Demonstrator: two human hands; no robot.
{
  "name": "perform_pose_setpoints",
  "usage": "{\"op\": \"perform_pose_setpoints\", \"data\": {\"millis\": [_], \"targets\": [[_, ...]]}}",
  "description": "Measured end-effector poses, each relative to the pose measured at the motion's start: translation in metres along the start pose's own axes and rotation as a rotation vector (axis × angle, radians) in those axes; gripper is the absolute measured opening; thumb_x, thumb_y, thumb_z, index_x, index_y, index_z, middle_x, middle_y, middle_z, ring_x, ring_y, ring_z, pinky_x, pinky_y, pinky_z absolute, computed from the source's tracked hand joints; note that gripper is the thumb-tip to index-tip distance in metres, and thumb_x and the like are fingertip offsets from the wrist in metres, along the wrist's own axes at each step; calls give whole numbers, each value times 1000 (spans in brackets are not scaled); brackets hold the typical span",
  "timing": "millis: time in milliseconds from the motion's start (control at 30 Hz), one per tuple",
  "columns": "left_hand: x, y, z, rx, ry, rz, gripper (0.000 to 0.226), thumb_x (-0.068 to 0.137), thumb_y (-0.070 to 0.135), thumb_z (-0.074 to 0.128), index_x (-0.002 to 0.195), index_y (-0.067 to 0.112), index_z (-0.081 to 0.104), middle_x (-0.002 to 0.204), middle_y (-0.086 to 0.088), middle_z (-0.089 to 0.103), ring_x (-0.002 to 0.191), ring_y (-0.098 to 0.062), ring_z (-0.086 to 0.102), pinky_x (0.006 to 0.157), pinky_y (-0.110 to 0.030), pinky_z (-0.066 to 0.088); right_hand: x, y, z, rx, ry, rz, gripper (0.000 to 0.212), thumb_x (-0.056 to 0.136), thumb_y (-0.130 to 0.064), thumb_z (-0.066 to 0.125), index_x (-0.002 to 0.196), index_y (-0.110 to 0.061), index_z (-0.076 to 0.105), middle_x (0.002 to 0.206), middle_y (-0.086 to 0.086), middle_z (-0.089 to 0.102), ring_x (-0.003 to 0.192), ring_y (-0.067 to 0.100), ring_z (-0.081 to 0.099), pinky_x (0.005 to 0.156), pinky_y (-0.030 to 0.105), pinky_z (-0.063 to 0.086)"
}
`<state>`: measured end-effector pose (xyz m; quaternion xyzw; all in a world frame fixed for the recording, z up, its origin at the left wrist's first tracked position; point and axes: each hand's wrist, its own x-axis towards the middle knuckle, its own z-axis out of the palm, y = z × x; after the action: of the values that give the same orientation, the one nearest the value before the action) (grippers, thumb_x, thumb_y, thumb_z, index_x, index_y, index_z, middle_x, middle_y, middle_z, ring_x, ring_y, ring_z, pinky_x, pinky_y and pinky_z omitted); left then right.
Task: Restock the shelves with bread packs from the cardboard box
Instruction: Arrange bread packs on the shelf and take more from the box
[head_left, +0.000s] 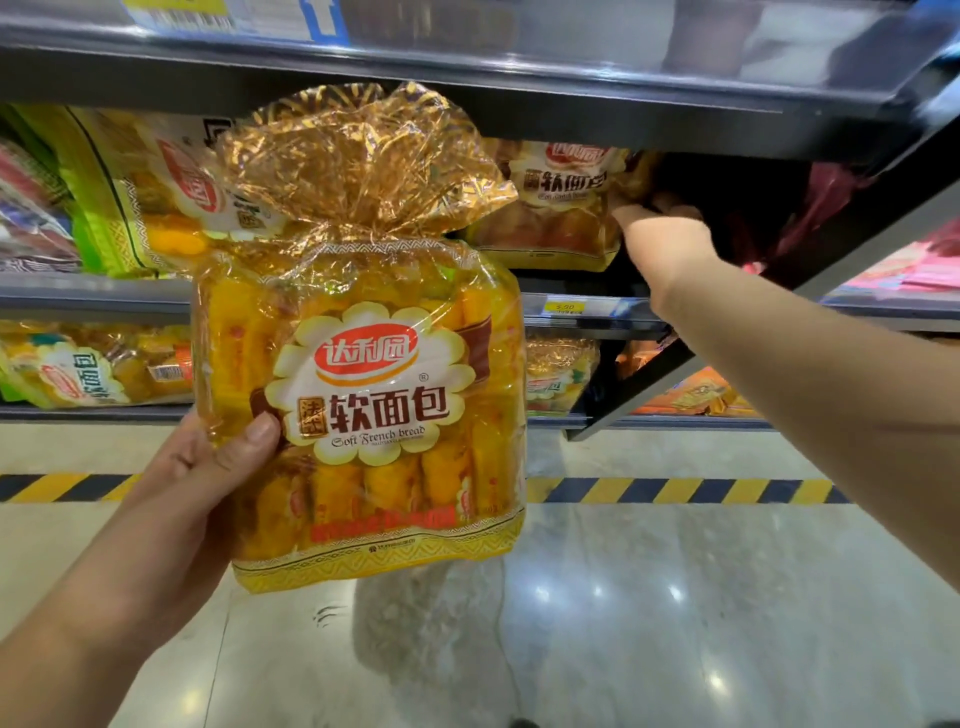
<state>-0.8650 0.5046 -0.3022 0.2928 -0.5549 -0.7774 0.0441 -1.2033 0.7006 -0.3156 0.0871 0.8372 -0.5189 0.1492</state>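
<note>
Nearest me, my left hand is gripping the bread pack by its lower left edge, thumb pressing the front. It is looking light, soft and crinkly (squeezing would crush the rolls), so I am holding the side. My right hand is reaching onto the shelf beside a stocked pack, fingers hidden, grip unclear.

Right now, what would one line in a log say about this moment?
left hand: holds bread pack upright | right hand: reaching into shelf beside shelved pack | held pack: not yet shelved
</note>
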Motion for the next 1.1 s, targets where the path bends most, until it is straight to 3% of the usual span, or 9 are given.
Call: {"op": "perform_pose_setpoints", "data": {"millis": [67, 200, 333, 433, 567, 700, 867, 967, 1100], "targets": [[1, 1, 10, -2, -12, 16, 99, 51, 61, 93, 140, 33, 59, 133, -6, 69, 117, -31, 69, 87, -49, 60, -23, 10, -10, 6, 4, 10, 61, 99, -40, 62, 152, -19, 43, 126, -5, 54, 115, 15, 51, 92, 27, 40], [10, 5, 35, -8, -77, 43, 91, 59, 56, 92, 139, 29, 60, 132, -7, 70, 118, -29, 69, 85, -46, 61, -66, 23, -27, 14, -145, -189, 50, 100, -44, 59, 145, -22, 52, 134, -6, 64, 125, 10, 59, 112, 37, 46], [23, 11, 66, 1, -153, 136, 61, 90, 34, 72, 147, 24, 52, 138, -5, 66, 127, -27, 64, 95, -50, 57, -107, 25, -57, 75, -369, -259, 31, 106, -52, 44, 108, -33, 68, 98, -21, 73, 96, -3, 68, 106, 35, 50], [25, 19, 92, 7, -175, 187, 54, 94, 18, 52, 147, 22, 49, 135, -1, 68, 125, -22, 65, 91, -37, 59, -134, 32, -81, 89, -468, -323, 41, 101, -54, 44, 126, -30, 64, 117, -14, 72, 113, 3, 67, 101, 30, 52], [25, 34, 117, 130, -229, 289, 56, 87, 27, 62, 142, 30, 51, 133, 4, 69, 122, -17, 66, 91, -33, 59, -144, 42, -107, 138, -425, -422, 55, 86, -25, 77, 136, -20, 56, 128, -3, 70, 121, 15, 66, 99, 35, 55], [33, 43, 139, 540, 40, 406, 34, 79, 50, 76, 104, 62, 57, 129, 12, 63, 115, -3, 63, 94, -27, 53, -143, 41, -109, 191, -178, -477, 43, 85, -10, 82, 119, -26, 61, 117, -6, 73, 114, 12, 68, 100, 31, 54], [56, 31, 162, 564, 230, 457, 27, 95, 36, 70, 115, 21, 60, 121, 6, 65, 114, -5, 60, 89, -23, 54, -139, 38, -80, 273, 42, -431, 40, 87, -5, 77, 120, -24, 67, 125, 3, 67, 113, 10, 67, 100, 37, 55], [67, 26, 173, 417, 180, 431, 22, 102, 23, 61, 114, 23, 43, 101, 13, 57, 96, 6, 56, 89, -14, 48, -127, 35, -66, 305, 59, -393, 40, 94, -5, 69, 131, -17, 62, 121, -5, 71, 111, 4, 67, 96, 24, 55], [88, 20, 170, 499, 102, 381, 24, 106, 14, 50, 111, 21, 28, 88, 12, 36, 69, 12, 44, 75, -8, 42, -104, 36, -55, 120, -65, -295, 48, 104, -29, 57, 147, -34, 37, 128, -19, 62, 101, -23, 55, 80, -2, 40]]}}
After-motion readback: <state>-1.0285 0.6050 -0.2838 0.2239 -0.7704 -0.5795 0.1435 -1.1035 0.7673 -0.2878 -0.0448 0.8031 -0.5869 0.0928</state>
